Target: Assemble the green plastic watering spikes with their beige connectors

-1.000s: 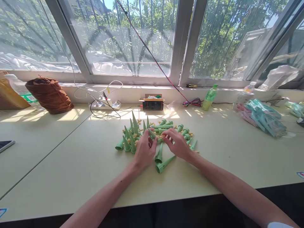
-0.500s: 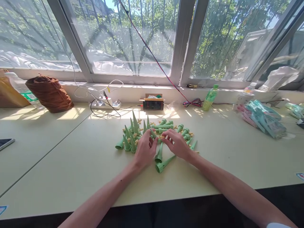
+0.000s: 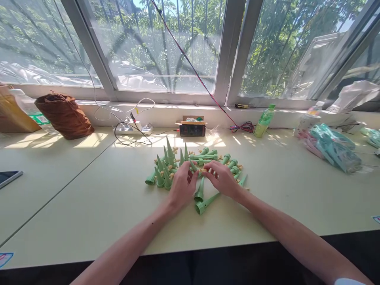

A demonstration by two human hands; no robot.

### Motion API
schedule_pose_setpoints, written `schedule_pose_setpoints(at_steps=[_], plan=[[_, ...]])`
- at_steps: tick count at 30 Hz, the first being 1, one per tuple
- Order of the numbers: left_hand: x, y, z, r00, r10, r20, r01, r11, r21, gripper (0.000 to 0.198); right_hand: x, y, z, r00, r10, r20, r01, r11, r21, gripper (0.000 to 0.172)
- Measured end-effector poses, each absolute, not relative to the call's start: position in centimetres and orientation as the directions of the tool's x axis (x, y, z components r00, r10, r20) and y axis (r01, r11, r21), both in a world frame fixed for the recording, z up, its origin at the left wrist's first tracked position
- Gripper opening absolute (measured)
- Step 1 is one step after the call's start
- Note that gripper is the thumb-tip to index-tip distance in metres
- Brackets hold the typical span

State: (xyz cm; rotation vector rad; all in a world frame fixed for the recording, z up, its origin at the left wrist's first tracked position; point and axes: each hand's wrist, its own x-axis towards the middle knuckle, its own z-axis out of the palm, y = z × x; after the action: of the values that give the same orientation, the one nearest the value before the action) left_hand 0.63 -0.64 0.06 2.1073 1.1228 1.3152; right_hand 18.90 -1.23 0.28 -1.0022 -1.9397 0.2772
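A heap of several green plastic cone spikes [image 3: 166, 166] with small yellow parts among them lies on the pale table [image 3: 97, 198]. My left hand [image 3: 181, 185] rests over the heap's middle, fingers curled round a green spike [image 3: 192, 166] that sticks out from its fingertips. Just to its right, my right hand [image 3: 223, 180] pinches something small at the fingertips, touching the left hand's spike. Two loose spikes [image 3: 204, 204] lie on the table just below both hands.
Along the window sill stand a brown bag [image 3: 65, 115], a power strip with cables [image 3: 130, 128], a small cardboard box [image 3: 192, 126] and a green bottle [image 3: 263, 120]. Teal packets [image 3: 334, 147] lie at the right, a phone [image 3: 8, 177] at the left edge.
Both hands stay at the same spot over the heap, with only small finger movements. The view has shifted slightly.
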Motion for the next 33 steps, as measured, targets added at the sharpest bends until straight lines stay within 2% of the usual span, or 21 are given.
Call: schedule_pose_setpoints(at_steps=[11, 20, 24, 33], plan=[[0.68, -0.67, 0.07, 0.229, 0.794, 0.563, 0.411, -0.603, 0.684, 0.011, 18.91, -1.23, 0.33, -0.243, 0.755, 0.609, 0.57, 0.619, -0.541, 0.019], [0.69, -0.69, 0.09, 0.222, 0.792, 0.569, 0.402, -0.606, 0.687, 0.01, 19.0, -1.33, 0.26, -0.268, 0.754, 0.6, 0.562, 0.628, -0.538, 0.01], [0.65, -0.66, -0.01, 0.223, 0.79, 0.57, 0.415, -0.607, 0.678, 0.009, 19.03, -1.27, 0.21, -0.266, 0.768, 0.583, 0.582, 0.61, -0.538, 0.016], [0.68, -0.79, 0.07, 0.246, 0.784, 0.57, 0.416, -0.616, 0.669, 0.009, 19.06, -1.23, 0.15, -0.273, 0.786, 0.554, 0.641, 0.578, -0.504, 0.042]])
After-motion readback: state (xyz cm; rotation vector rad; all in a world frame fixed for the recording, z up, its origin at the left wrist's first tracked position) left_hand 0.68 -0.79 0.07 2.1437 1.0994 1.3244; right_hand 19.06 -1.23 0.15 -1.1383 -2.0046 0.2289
